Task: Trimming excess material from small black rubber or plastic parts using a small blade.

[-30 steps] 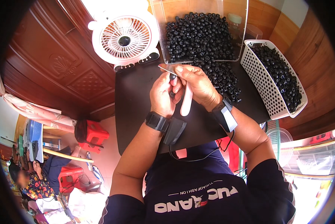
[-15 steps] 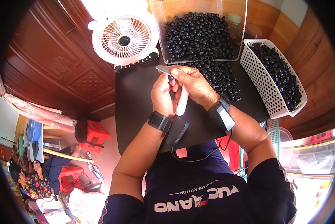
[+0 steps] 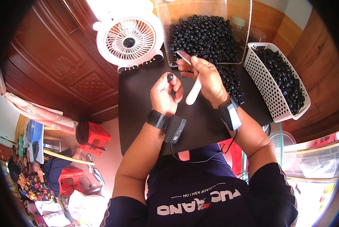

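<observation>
My left hand (image 3: pixel 164 97) is palm up over the dark tabletop, its fingers curled around small round black plastic pieces. One black piece (image 3: pixel 170 76) sits between thumb and fingertip; a second black piece (image 3: pixel 173 93) shows among the curled fingers. To its right, my right hand (image 3: pixel 212 82) grips a knife (image 3: pixel 194 92) with a pale pink handle hanging below the palm. The knife's blade points up and left, beside my thumb. Its fingers stretch toward the heap of black pieces (image 3: pixel 230 80) spilling onto the table.
A clear plastic bin (image 3: pixel 249 26), tipped toward me, holds a mass of black pieces. Right of it stands a white perforated basket (image 3: pixel 266 89) of similar pieces. A pink-white fan (image 3: pixel 129 42) is at back left. Cables run from my wrist devices. Another person (image 3: pixel 37 187) sits far left.
My hands have moved apart. The right, with the knife, went up and right, away from the left hand. My left hand has turned its palm up, showing the black pieces.
</observation>
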`<state>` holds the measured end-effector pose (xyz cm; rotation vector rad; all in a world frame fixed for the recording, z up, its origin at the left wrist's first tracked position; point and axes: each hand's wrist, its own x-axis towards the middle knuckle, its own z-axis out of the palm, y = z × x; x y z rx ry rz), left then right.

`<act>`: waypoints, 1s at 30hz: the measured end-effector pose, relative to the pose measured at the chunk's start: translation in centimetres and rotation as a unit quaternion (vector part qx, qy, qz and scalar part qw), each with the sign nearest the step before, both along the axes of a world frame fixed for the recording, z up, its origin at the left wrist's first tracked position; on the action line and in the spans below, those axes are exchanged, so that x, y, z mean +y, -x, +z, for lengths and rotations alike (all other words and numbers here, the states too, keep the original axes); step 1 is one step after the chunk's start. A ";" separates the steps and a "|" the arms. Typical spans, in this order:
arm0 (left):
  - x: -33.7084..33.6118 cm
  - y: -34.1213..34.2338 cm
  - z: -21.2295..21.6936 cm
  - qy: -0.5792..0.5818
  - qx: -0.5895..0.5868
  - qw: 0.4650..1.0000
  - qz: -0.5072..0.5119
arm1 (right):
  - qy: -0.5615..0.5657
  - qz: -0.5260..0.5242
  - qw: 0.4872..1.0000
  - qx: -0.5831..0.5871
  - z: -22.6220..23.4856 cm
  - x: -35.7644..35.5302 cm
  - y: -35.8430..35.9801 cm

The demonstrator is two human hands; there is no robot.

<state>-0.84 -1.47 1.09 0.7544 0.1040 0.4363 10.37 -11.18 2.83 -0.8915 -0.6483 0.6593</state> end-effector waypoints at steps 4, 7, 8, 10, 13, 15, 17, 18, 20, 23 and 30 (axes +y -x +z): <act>0.6 0.0 -0.7 0.002 0.013 1.000 -0.002 | 0.075 0.098 0.991 -0.059 1.7 -1.5 1.9; 1.2 -0.4 -1.2 0.048 0.055 0.997 0.035 | 0.011 0.014 0.958 -0.287 0.1 -0.2 2.5; 1.4 -0.4 -1.4 0.048 0.054 0.997 0.036 | 0.012 -0.047 0.903 -0.427 -0.1 -0.1 2.3; 1.1 -0.1 -0.3 0.066 0.044 0.996 0.046 | 0.010 -0.059 0.902 -0.427 0.0 0.0 2.6; 1.2 -0.2 -0.5 0.057 0.039 0.996 0.059 | 0.005 -0.066 0.880 -0.471 0.0 0.1 2.6; 1.3 -0.3 -0.5 0.055 0.034 0.996 0.056 | 0.000 -0.085 0.881 -0.465 0.0 0.2 2.8; 1.1 -0.3 -0.2 0.047 0.065 0.994 0.073 | 0.005 -0.095 0.878 -0.468 0.1 0.1 2.8; 0.9 -0.3 -0.1 0.047 0.066 0.994 0.071 | 0.010 -0.103 0.875 -0.473 0.2 0.1 2.7; 0.6 -0.3 0.1 0.022 0.057 0.996 0.067 | 0.008 -0.109 0.864 -0.491 -0.1 0.1 2.1; 0.7 -0.3 0.0 0.025 0.071 0.993 0.085 | 0.008 -0.101 0.863 -0.496 -0.1 0.1 2.3; 1.1 -0.1 0.1 0.042 0.084 0.991 0.094 | -0.029 -0.088 0.877 -0.471 -0.1 0.1 2.2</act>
